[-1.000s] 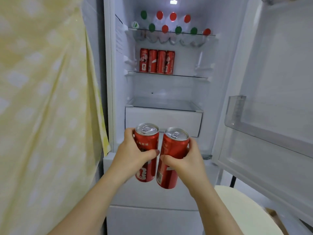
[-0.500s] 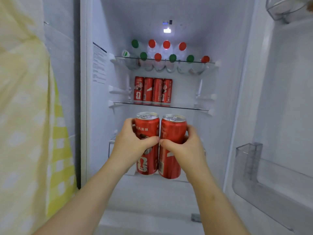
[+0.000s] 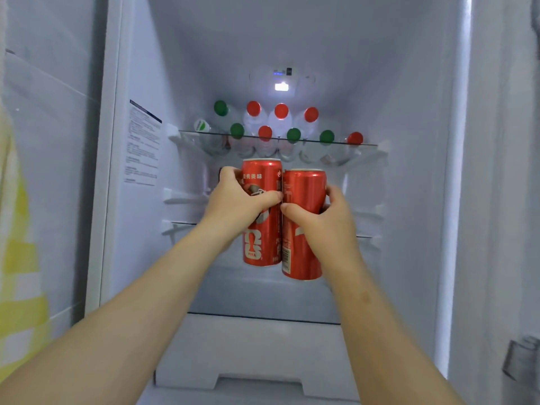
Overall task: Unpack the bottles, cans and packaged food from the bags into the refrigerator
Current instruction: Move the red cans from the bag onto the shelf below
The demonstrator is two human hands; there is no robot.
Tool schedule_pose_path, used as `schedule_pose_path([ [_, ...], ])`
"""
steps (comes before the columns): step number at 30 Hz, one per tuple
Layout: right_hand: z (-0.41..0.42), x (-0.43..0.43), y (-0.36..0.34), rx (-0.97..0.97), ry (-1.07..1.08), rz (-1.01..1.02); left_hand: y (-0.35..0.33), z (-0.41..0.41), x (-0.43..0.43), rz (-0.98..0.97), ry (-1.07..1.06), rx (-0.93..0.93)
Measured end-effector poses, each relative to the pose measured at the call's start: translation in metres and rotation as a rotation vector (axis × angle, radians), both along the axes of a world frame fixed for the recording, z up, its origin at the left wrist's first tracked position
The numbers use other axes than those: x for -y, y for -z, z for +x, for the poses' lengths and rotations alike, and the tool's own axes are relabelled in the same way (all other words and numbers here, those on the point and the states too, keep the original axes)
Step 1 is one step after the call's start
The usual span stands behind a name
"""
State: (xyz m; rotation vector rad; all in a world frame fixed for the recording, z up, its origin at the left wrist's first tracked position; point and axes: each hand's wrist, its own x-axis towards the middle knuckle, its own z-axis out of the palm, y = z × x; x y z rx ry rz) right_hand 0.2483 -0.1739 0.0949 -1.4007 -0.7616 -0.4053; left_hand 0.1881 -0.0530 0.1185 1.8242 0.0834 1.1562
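I hold two tall red cans upright and side by side inside the open refrigerator (image 3: 140, 229). My left hand (image 3: 236, 200) grips the left red can (image 3: 261, 244). My right hand (image 3: 324, 217) grips the right red can (image 3: 304, 188), which hangs slightly lower. Both cans sit in front of the middle glass shelf (image 3: 363, 236) and hide the cans that stand on it. Above, on the upper glass shelf (image 3: 365, 144), lie several water bottles (image 3: 280, 121) with red and green caps toward me.
A white drawer (image 3: 257, 355) closes the bottom of the compartment. The refrigerator lamp (image 3: 281, 87) glows on the back wall. A yellow checked cloth (image 3: 17, 273) hangs at the far left. Part of a clear door bin (image 3: 520, 361) shows at the lower right.
Both hands have lifted the two cans up and deeper into the refrigerator, from drawer height to the middle shelf. My view has moved closer and tilted up.
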Motion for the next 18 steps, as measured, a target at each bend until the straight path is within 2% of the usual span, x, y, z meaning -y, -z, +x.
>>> schedule_pose_path([
  [8,0.052,-0.049,-0.038,0.062,0.052,0.065,-0.039,0.056,-0.049,0.057,0.077,0.036],
  [18,0.113,-0.069,-0.050,0.079,0.209,0.033,-0.052,0.121,-0.074,0.034,0.177,0.022],
])
